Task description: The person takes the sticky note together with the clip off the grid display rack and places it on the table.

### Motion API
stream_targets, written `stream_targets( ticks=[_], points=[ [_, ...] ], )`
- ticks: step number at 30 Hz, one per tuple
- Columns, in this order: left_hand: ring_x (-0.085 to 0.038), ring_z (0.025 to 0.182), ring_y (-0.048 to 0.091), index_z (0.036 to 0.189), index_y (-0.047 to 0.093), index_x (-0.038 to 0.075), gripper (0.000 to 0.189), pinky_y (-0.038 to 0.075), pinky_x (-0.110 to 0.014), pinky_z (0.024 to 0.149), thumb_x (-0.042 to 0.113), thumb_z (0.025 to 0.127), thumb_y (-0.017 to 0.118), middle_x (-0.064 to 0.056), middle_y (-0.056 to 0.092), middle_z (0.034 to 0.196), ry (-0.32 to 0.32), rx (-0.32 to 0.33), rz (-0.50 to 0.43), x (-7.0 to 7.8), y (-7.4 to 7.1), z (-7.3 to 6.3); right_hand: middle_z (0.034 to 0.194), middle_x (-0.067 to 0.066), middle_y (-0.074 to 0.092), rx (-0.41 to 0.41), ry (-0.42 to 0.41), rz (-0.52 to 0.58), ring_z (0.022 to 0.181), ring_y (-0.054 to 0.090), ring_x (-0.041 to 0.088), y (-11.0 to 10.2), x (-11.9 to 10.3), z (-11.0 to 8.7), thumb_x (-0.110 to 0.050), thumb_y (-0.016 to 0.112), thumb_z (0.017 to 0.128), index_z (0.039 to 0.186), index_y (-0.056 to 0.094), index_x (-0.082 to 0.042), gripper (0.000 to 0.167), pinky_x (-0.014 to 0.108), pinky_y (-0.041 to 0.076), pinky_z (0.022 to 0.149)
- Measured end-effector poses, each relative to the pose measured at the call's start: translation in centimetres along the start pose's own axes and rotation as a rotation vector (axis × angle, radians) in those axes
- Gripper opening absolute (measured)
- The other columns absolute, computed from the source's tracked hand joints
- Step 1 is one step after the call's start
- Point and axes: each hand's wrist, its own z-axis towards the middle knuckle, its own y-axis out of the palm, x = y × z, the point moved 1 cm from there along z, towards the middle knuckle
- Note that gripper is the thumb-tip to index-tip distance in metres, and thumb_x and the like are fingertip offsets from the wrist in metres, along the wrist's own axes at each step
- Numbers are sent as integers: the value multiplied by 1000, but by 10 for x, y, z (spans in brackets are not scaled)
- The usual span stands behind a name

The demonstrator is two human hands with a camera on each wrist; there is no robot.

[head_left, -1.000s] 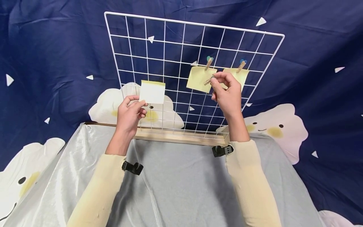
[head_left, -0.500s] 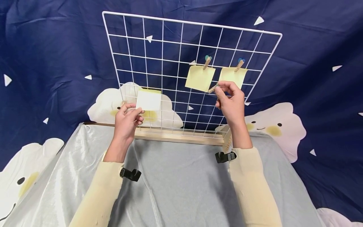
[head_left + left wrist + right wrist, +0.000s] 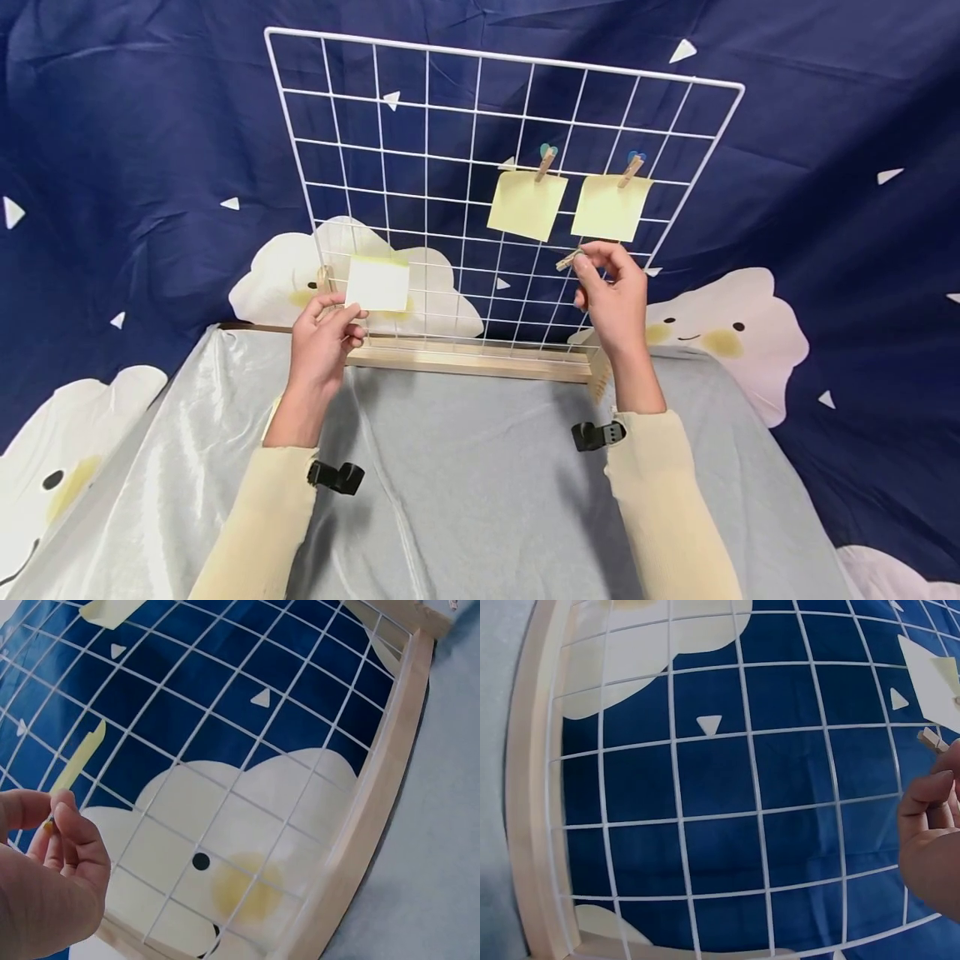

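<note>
My left hand [image 3: 318,342] pinches a pale yellow sticky note [image 3: 378,285] by its lower left corner, in front of the lower left of a white wire grid panel [image 3: 480,55]. In the left wrist view the note [image 3: 79,761] appears nearly edge-on. Between thumb and fingertips my right hand [image 3: 618,296] holds a small wooden clothespin [image 3: 567,261], tilted, below two hung notes. Its wooden tip [image 3: 931,740] shows in the right wrist view; part of it is hidden by the fingers. A green-heart clothespin [image 3: 546,164] clips one yellow note [image 3: 528,204] to the grid; a blue-heart clothespin [image 3: 632,170] clips the other note [image 3: 611,208].
A wooden base [image 3: 472,362] carries the grid along the back of a table covered in grey cloth [image 3: 480,467]. Behind hangs a dark blue curtain [image 3: 150,167] with white triangles and smiling clouds.
Both hands have moved down, the left one also slightly left with its sticky note. The right hand with the clothespin has dropped away from the hung notes, uncovering the right one.
</note>
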Motion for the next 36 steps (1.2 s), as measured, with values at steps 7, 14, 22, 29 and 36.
stream_targets(
  ticks=[7,14,22,29,36],
  points=[
    [-9,56,57,107,50,9,17,45,-17,52,-2,99,60,-3,69,78,-14,18,-8,-6,-9,-3,81,2,56,28,27,19,44,50,6,-9,10,-8,-5,66,99,113,61,10,21,17,43,45],
    [-9,57,59,108,50,9,16,47,-18,53,0,100,60,-2,69,78,-27,25,29,-12,-17,-6,83,3,57,45,27,61,45,49,7,-20,21,-15,-3,66,98,114,60,12,22,17,44,46],
    [-9,57,58,108,50,8,15,46,-18,54,0,100,60,-2,69,78,-36,35,37,-20,-22,-10,81,4,57,111,60,144,45,49,8,-37,32,-21,2,66,96,108,64,7,13,16,43,45],
    [-9,58,57,110,49,8,16,46,-18,54,1,100,60,0,68,78,-58,50,68,-27,-28,-13,80,3,58,136,70,155,44,50,8,-47,41,-25,3,66,96,106,65,5,11,17,42,44],
    [-9,57,57,110,49,8,16,45,-18,54,1,100,60,0,69,76,-78,68,64,-35,-36,-19,79,4,61,191,137,177,43,49,7,-64,50,-29,5,66,95,101,67,-1,9,16,41,43]
  ],
)
